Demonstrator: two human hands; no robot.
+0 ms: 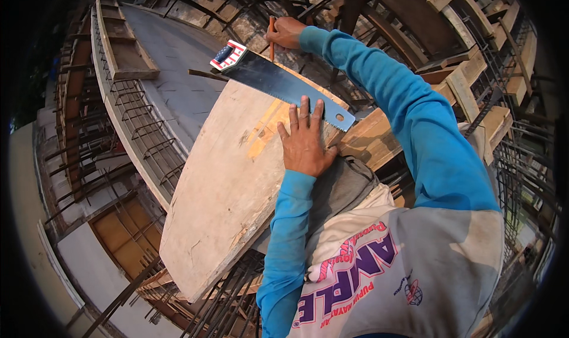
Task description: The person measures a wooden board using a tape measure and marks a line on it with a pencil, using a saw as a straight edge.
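A handsaw (278, 80) lies across the far end of a pale plywood board (219, 160). Its red, white and blue handle is at the left, and the blade slants down to the right. My left hand (308, 139) rests flat on the board with fingers spread, its fingertips on the blade's toothed edge. Beyond the saw, my right hand (287, 32) grips an orange-brown pencil (272, 38), held upright near the board's far edge. Yellowish worn patches (264, 127) mark the board just left of my left hand.
Timber planks (370, 139) and formwork stand at the right. A curved grey slab (172, 47) with a rebar cage (148, 130) runs along the left. A wooden frame (127, 47) lies on that slab. Steel bars (231, 296) pass below the board's near side.
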